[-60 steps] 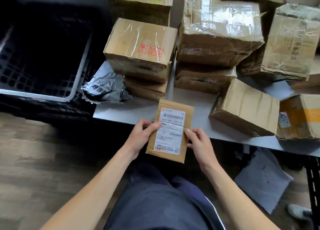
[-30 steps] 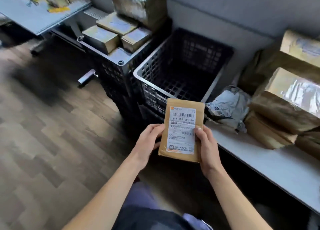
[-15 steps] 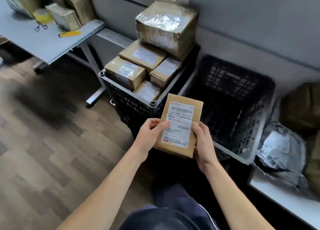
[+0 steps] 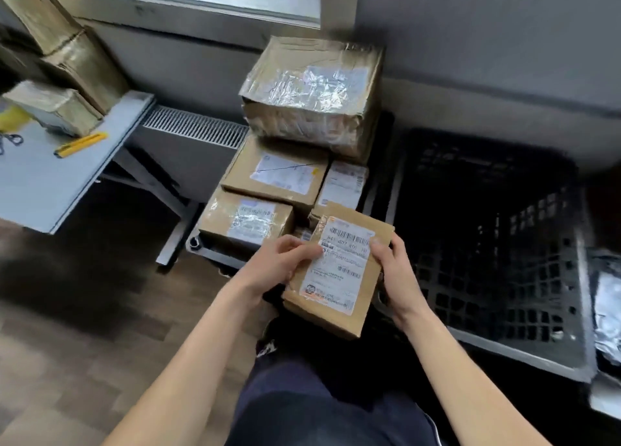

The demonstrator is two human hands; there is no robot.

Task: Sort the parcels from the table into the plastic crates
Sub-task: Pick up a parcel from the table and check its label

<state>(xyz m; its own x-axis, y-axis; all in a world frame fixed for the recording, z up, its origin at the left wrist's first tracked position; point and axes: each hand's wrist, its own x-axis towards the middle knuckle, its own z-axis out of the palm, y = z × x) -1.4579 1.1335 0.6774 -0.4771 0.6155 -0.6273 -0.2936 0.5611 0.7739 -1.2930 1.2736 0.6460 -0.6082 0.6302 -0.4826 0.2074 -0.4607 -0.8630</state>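
Parcel (image 4: 336, 321) shipping label (image 4: 339, 267): barcode, code line starting "841 007" (rest smeared); labels on stacked boxes (image 4: 275, 173) unreadable.

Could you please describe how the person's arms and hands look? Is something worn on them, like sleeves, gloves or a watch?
The left arm and right arm are bare throughout the view; no sleeve appears. The left hand and right hand have no gloves, and no watch, bracelet or ring is visible. The legs wear a dark navy garment with a thin white stripe.
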